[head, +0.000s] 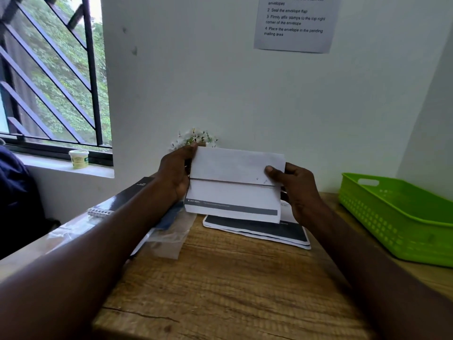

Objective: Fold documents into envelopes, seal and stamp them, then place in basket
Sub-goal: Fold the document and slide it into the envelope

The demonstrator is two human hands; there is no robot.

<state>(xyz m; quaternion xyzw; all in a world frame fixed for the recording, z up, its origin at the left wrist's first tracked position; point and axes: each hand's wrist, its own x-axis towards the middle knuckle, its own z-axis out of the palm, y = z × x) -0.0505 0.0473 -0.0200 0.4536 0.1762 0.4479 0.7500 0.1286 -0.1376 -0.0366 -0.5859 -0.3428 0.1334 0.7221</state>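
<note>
Two hands raised above the far middle of the wooden worktop (220,278), pinching between them a folded white paper document with a grey printed band (232,200). Left hand (175,171) gripping its left edge, thumb along the top corner; right hand (297,186) gripping the right edge, thumb pressed on the upper flap. Judged step: completing the fold before insertion. Best done by aligning side edges, then pressing the crease flat from centre outward, folded size kept within the envelope's. Stack of dark-banded printed sheets (257,233) lying under the held paper near the far edge. Empty green perforated plastic basket (392,217) at the right edge, partly cut off. No envelope or stamps identifiable; clear plastic wrapping (169,239) at left hiding its contents.
</note>
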